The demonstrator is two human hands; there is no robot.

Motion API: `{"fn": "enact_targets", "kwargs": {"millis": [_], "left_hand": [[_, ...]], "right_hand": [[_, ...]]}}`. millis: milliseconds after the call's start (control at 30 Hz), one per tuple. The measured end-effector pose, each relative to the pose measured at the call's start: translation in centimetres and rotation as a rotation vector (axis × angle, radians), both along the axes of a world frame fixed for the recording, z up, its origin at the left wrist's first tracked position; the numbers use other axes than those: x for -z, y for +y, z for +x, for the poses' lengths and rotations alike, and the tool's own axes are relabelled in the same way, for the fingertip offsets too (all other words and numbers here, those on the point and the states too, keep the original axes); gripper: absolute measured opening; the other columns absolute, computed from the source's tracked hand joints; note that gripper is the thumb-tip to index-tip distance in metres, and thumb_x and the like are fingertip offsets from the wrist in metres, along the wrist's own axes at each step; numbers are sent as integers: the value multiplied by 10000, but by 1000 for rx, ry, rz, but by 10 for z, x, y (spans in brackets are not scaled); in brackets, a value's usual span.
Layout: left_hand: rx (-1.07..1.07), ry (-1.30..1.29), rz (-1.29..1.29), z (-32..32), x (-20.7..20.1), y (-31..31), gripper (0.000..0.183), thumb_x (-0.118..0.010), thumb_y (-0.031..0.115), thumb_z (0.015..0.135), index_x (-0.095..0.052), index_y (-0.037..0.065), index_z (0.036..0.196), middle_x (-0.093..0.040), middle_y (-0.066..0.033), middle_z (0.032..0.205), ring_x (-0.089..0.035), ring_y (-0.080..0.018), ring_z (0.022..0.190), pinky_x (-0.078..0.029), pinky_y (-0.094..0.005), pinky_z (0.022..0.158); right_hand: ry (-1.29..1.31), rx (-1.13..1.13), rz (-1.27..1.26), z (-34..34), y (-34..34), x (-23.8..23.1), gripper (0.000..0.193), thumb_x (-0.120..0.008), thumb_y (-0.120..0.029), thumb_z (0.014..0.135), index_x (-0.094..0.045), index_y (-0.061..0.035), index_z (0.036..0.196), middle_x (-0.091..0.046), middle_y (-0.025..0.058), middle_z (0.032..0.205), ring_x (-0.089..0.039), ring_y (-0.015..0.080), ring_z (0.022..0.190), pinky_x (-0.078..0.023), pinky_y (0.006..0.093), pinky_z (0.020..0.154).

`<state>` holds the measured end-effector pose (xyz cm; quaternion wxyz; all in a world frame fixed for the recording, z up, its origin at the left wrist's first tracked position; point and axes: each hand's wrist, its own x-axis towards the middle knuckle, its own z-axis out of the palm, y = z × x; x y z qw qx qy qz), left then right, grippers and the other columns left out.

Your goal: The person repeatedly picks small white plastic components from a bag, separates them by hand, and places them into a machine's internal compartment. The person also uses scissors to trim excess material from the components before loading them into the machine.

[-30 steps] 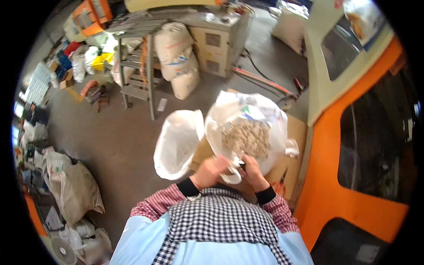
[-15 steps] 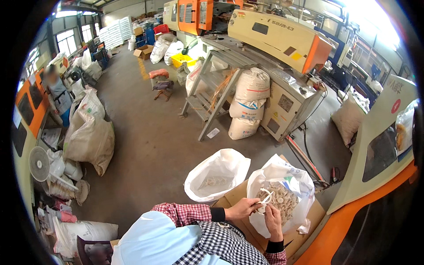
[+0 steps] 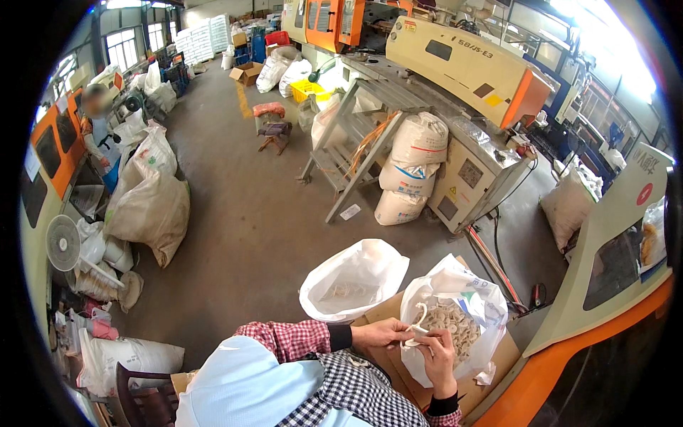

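Note:
Between my hands is a white curved plastic piece (image 3: 421,313), its upper end sticking up above my fingers. My left hand (image 3: 380,333) pinches it from the left, and my right hand (image 3: 439,354) grips it from the right with bent fingers. Both hands are over the near left rim of a white woven sack (image 3: 491,295). Inside that sack lies a heap of small cream-coloured plastic parts (image 3: 459,329). Just left of it stands a second open white sack (image 3: 324,288), with some thin pale pieces at its bottom (image 3: 348,292).
Flattened cardboard (image 3: 384,309) lies under the filled sack. An orange and cream machine (image 3: 590,324) rises close on my right. Ahead are a metal step stand (image 3: 341,153) and stacked full sacks (image 3: 409,171). A fan (image 3: 62,242) stands left; another person (image 3: 99,132) is farther off.
The curved piece has turned in my fingers, and its loop no longer shows as wide. My right hand has closed in toward my left. The whole view has shifted slightly.

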<state>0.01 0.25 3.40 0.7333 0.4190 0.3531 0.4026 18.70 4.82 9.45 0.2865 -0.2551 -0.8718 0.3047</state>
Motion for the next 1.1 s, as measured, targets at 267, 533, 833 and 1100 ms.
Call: {"fn": "enact_targets", "kwargs": {"millis": [267,533,833,1100], "left_hand": [[-470,389,309,18,20,0,232,-447,215,945,-564,18,907,-544,-4,683,-466,-88,556,-401,-258,501],[-566,467,211,20,10,-17,144,-514,146,903,-569,15,927,-552,-25,682,-541,-116,616,-444,-268,541],[-371,990,1352,-27,-2,-14,292,-579,57,664,-543,-29,941,-540,-115,855,-564,-241,721,-488,-323,614],[-511,920,1058,-66,28,-15,197,-554,28,762,-566,-14,955,-581,-150,869,-595,-276,781,-491,-350,638]], "right_hand": [[268,119,-942,-7,-20,36,63,-487,-44,889,-536,-16,917,-551,14,833,-524,44,750,-430,196,576],[133,221,-773,-9,-24,51,226,-498,-158,897,-573,22,782,-533,3,578,-476,108,454,-368,233,439],[290,167,-1114,-23,9,71,94,-588,-59,804,-583,22,853,-488,-32,635,-443,59,526,-323,224,435],[212,668,-805,-3,32,97,335,-503,-255,892,-580,33,739,-474,54,522,-501,119,528,-394,287,506]]}}
